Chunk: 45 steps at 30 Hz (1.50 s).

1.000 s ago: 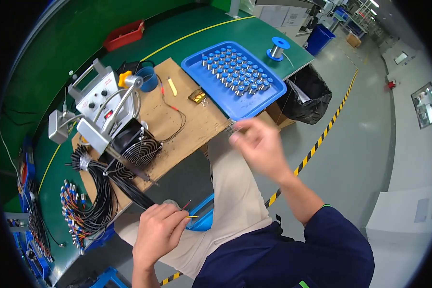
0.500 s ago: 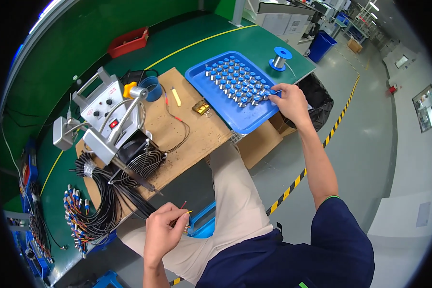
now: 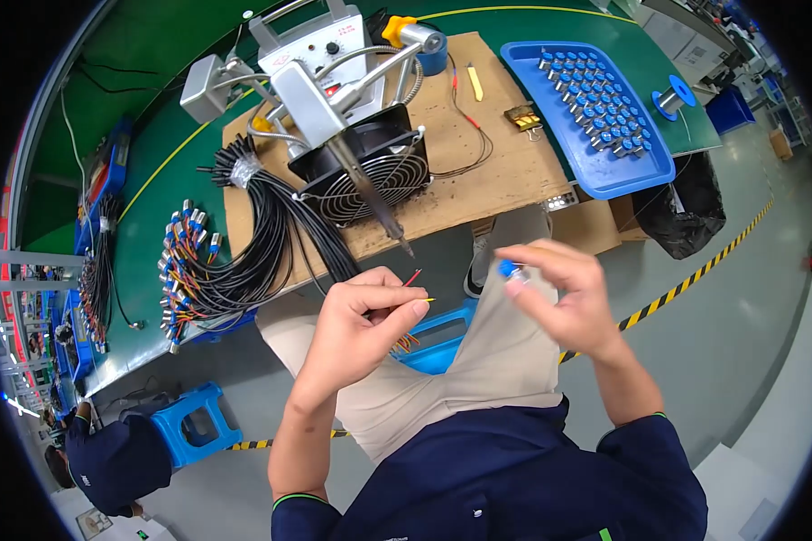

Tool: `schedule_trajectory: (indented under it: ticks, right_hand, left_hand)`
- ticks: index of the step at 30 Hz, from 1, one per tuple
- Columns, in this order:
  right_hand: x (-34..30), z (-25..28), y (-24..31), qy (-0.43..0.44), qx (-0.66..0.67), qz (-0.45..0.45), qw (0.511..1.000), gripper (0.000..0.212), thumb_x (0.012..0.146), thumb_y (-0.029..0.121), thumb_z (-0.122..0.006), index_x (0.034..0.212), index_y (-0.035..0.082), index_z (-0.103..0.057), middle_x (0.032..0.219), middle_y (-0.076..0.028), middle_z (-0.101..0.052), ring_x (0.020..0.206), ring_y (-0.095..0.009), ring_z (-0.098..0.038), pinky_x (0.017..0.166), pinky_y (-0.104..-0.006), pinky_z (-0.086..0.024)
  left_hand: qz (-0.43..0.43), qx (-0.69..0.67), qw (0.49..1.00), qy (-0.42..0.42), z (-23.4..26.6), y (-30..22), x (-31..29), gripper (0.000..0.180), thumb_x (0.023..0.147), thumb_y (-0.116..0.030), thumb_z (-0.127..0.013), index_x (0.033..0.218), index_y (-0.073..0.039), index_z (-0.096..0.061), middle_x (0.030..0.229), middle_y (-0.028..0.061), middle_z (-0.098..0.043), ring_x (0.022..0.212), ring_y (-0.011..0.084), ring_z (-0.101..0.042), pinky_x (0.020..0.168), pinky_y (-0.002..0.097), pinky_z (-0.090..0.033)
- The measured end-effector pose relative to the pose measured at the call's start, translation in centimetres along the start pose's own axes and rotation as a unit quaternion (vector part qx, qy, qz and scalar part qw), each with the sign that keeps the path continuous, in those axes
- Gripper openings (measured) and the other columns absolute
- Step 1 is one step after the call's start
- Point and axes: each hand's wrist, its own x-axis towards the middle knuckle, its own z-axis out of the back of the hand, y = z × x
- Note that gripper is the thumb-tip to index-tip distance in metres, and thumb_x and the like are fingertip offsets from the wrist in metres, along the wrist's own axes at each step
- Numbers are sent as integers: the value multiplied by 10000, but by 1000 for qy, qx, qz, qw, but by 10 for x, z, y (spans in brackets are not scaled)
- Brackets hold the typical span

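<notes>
Over my lap, my left hand [image 3: 361,329] is closed on thin wires; a red wire end [image 3: 413,278] and a yellow wire end [image 3: 430,299] stick out past the fingertips. My right hand [image 3: 568,298], slightly blurred, pinches a small blue and silver connector [image 3: 509,269] between thumb and fingers, to the right of the wires and apart from them. Just above my left hand, the tip of a soldering iron [image 3: 370,194] points down from its stand. A blue tray [image 3: 618,183] at the right holds rows of similar connectors [image 3: 595,99].
Left of the iron stand a fan [image 3: 379,176] and a control box [image 3: 311,45]. A bundle of black cables [image 3: 266,216] ends in connectors at the table's left edge. A wire spool [image 3: 672,97] sits beyond the tray. Another person [image 3: 117,460] is at lower left, beside a blue stool [image 3: 194,424].
My right hand has left the tray with a connector and come in toward my left hand. My left hand still grips the wires. The whole view has shifted, bringing another person into sight.
</notes>
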Motion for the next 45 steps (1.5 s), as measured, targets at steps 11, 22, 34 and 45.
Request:
schedule_trajectory:
  ticks: [11, 22, 34, 45]
  right_hand:
    - [5, -73, 2, 3, 224, -69, 972, 297, 931, 63, -781, 1210, -18, -721, 1013, 0, -679, 705, -23, -377, 614, -205, -323]
    - [8, -65, 8, 33, 219, -132, 966, 287, 956, 89, -809, 1181, -43, -689, 1058, -57, -717, 890, -48, -609, 714, -203, -486]
    - [13, -63, 18, 25, 232, -102, 967, 273, 959, 55, -802, 1179, -50, -680, 1101, -83, -723, 989, -93, -665, 798, -238, -545]
    - [16, -60, 19, 31, 212, -109, 971, 291, 957, 63, -803, 1191, -46, -669, 1065, -60, -726, 891, -50, -621, 749, -210, -500]
  left_hand:
    - [-5, -44, 999, -9, 5, 13, 1, 103, 959, -8, -752, 1029, 42, -809, 999, 77, -745, 846, 101, -637, 744, 239, -497]
    - [26, -181, 983, 6, 4, 12, 14, 98, 903, 40, -705, 920, 71, -797, 1050, 172, -773, 831, 134, -681, 765, 255, -546]
    - [22, -181, 983, 1, 7, 11, 14, 86, 897, 28, -745, 937, 67, -811, 1047, 160, -775, 885, 136, -680, 803, 264, -543]
    - [32, -198, 980, -11, 7, 6, 14, 134, 907, 88, -682, 952, 91, -808, 1099, 155, -766, 926, 142, -705, 849, 279, -582]
